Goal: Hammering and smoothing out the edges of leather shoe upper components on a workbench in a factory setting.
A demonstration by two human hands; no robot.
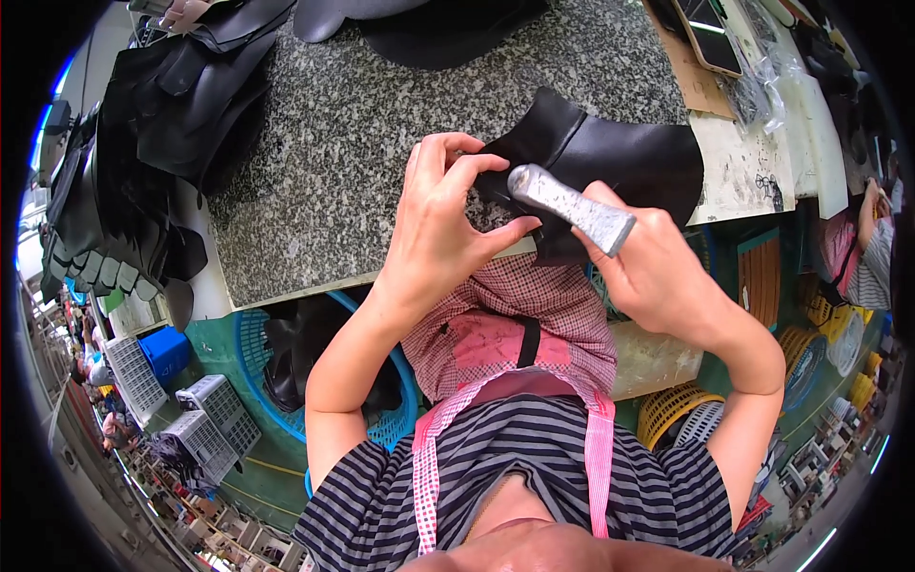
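Note:
A shaped black leather piece [629, 153] with a seam across it lies at the front right of the stone-topped table, its near part hanging past the edge. My left hand [434, 214] grips the left side of this piece, with curved fingers on top and the thumb near the table edge. In my right hand [658, 267] is a hammer; its worn metal head [572, 205] is above the leather, close to my left fingertips. The hammer's handle is mostly hidden by the hand.
Black leather pieces [181, 114] are heaped at the table's left, and more black pieces [448, 29] lie along its far side. A phone [708, 36] rests at the far right by clear plastic. Below stand a blue basket [250, 348] and a yellow basket [658, 412].

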